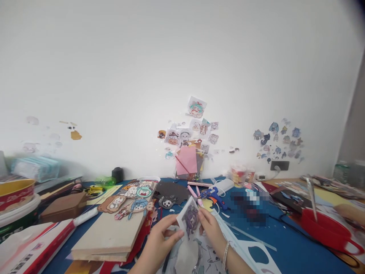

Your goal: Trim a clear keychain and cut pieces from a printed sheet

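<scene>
A small white paper (191,220) printed with a dark purple cartoon figure is tilted up in front of me. My left hand (163,236) pinches its left edge between thumb and fingers. On the other side, my right hand (210,227), with a bracelet at the wrist, is closed on the paper's right edge. Below both hands lies a white sheet (205,253) with grey printed shapes. Just beyond them are a pink pen-like tool (192,191), a blue glue gun (214,195) and a black cut-out character (167,201).
Cartoon cut-outs (139,205) lie on a thick pale wooden board (107,238) to the left. A red cup (325,228) with a metal handle in it stands at right. A brown box (64,207) is at far left. Stickers (196,107) cover parts of the wall.
</scene>
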Tool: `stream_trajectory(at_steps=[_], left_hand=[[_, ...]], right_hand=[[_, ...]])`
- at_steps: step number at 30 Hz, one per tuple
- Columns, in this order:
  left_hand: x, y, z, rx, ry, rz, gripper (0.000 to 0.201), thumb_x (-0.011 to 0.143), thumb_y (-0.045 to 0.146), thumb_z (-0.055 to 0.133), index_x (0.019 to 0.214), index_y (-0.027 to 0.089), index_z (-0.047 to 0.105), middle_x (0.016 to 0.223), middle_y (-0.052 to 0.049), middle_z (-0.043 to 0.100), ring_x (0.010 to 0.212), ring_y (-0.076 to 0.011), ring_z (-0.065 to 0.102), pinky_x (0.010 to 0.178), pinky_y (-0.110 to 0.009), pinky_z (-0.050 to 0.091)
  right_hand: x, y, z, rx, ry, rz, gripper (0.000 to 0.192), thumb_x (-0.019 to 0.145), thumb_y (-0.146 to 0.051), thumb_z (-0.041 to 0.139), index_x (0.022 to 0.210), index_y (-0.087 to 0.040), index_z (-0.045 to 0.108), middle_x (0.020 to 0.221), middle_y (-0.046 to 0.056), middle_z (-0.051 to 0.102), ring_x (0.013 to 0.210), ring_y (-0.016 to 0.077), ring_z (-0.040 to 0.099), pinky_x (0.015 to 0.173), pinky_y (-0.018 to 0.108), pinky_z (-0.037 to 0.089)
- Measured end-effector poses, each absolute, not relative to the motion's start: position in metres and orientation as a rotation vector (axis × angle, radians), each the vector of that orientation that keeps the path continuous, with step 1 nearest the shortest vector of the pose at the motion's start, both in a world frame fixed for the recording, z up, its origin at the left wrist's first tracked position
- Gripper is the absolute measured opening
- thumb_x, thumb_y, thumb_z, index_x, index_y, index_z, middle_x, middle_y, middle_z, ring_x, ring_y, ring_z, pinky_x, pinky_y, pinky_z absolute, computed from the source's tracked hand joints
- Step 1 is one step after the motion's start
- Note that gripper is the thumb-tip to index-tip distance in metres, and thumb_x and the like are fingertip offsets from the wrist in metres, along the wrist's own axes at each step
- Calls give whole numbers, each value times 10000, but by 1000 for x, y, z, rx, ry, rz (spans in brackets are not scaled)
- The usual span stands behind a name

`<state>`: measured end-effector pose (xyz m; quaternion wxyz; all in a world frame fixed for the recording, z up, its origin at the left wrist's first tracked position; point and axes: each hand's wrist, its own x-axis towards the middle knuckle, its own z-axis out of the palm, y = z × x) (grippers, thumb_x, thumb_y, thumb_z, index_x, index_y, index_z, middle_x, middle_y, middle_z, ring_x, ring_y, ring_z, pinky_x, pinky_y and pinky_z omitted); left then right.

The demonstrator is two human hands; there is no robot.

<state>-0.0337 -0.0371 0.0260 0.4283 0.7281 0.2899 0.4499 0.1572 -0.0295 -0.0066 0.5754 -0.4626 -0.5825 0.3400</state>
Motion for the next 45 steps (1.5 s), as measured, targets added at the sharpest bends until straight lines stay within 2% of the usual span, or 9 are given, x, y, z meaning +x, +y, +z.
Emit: stream_trajectory(at_steps=[4, 9, 13, 18, 22, 27, 32, 40, 45], left_hand=[[-36, -42, 17, 1942, 565, 1059, 642, 679, 518, 600, 1263, 322, 419, 1350, -55, 402, 1232, -273, 356, 900, -329, 436], [-34, -50, 13, 2061, 542, 987, 794, 674, 601, 540, 1350, 359, 202, 1468, -5, 154, 1331, -265, 137, 1036, -385, 275], [-34, -52, 11, 2122, 551, 1012, 828, 681, 635, 494, 1367, 339, 138, 1479, -14, 91, 1339, -273, 88, 1051, -414, 237], [-34, -49, 5, 2207, 636, 986, 948, 628, 540, 628, 1373, 319, 86, 1474, -54, 98, 1324, -307, 145, 1049, -484, 206], [-32, -48, 6, 2324, 761, 1022, 1021, 554, 358, 717, 1364, 305, 98, 1465, -82, 112, 1323, -325, 135, 1038, -527, 203], [-31, -50, 11, 2479, 848, 1055, 891, 537, 218, 704, 1296, 295, 245, 1454, -104, 132, 1318, -312, 169, 1025, -514, 252], [-31, -50, 12, 2647, 756, 1118, 806, 562, 138, 682, 1249, 292, 288, 1454, -110, 115, 1324, -286, 160, 1016, -481, 293], [-29, -53, 12, 2704, 632, 1222, 754, 603, 130, 680, 1227, 295, 291, 1459, -105, 74, 1330, -281, 141, 995, -460, 332], [-30, -57, 15, 2561, 695, 1089, 755, 631, 189, 681, 1256, 289, 269, 1472, -107, 32, 1331, -295, 124, 1013, -475, 297]], right_hand=[[153, -40, 1, -954, -1531, 716, 477, 810, -560, 418, 947, -167, 651, 725, 43, 548, 572, 145, 478, 507, 249, 385], [148, -42, -2, -838, -1594, 838, 523, 733, -580, 531, 1112, -226, 596, 859, 67, 571, 699, 180, 494, 608, 285, 421], [146, -36, -10, -774, -1496, 974, 613, 648, -624, 592, 1100, -211, 603, 791, 51, 520, 651, 157, 458, 516, 245, 385], [144, -34, -14, -687, -1480, 1077, 618, 627, -543, 673, 1159, -254, 547, 863, 41, 517, 657, 131, 463, 532, 225, 383], [143, -37, -14, -680, -1493, 1138, 635, 660, -600, 604, 1181, -246, 522, 986, 84, 537, 731, 167, 517, 566, 255, 418], [141, -45, -7, -650, -1508, 1234, 714, 646, -683, 535, 1199, -233, 500, 1158, 124, 511, 896, 245, 537, 678, 337, 454], [137, -53, 5, -511, -1566, 1354, 742, 643, -624, 600, 1272, -273, 423, 1289, 97, 448, 1134, 289, 440, 917, 392, 353], [140, -50, -1, -401, -1577, 1328, 629, 680, -534, 634, 1243, -333, 439, 1343, 71, 400, 1200, 293, 382, 933, 403, 336], [144, -52, -2, -584, -1557, 1223, 647, 660, -545, 644, 1238, -340, 437, 1317, 73, 406, 1093, 278, 461, 836, 367, 412]])
